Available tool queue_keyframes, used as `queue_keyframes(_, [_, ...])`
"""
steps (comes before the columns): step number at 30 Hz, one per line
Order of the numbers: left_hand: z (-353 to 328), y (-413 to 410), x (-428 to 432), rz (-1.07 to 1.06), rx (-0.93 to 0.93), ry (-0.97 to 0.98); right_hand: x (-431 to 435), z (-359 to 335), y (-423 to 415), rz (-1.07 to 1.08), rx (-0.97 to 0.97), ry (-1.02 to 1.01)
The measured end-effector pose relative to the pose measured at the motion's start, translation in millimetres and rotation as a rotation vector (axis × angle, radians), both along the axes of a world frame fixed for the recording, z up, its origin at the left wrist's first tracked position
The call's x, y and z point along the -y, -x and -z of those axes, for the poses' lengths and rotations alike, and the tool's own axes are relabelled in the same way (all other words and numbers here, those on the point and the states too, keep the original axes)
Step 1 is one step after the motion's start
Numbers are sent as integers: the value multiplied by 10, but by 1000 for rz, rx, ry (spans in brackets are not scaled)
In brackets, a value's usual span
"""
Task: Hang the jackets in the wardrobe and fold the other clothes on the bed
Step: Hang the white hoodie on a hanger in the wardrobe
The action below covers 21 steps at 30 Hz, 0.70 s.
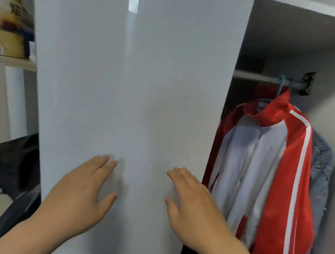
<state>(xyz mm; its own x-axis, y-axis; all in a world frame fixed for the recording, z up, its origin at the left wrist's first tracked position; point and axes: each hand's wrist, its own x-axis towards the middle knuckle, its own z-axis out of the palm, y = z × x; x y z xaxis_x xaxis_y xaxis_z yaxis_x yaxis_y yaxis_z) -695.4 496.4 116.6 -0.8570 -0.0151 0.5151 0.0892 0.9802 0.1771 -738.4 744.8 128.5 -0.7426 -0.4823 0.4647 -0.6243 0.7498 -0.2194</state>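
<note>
A glossy white wardrobe door [131,69] fills the middle of the view. My left hand [81,194] and my right hand [192,207] both lie flat against its lower part, fingers straight, holding nothing. To the right the wardrobe stands open. Inside, a red and white jacket [263,171] hangs on a blue hanger [281,86] from the rail [254,76]. A denim jacket [321,168] hangs just behind it, mostly hidden.
Left of the door, a shelf [7,61] carries a large yellow-labelled jar [4,20]. Below it a black garment or bag [4,165] lies on a pale surface. A metal hinge [308,81] sits on the wardrobe's inner wall.
</note>
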Motion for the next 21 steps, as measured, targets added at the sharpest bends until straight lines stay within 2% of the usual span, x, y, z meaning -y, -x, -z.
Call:
queue_keyframes(8, [307,-438,771,-303,104,-70,884,202,141,-274,87,-30])
queue_keyframes(16, [759,-1243,1384,-614,188,-195,1852,593,44,-514,157,-112])
queue_keyframes(21, [884,-1655,1720,-756,205,-176,2426,753,-117,-641,173,-142])
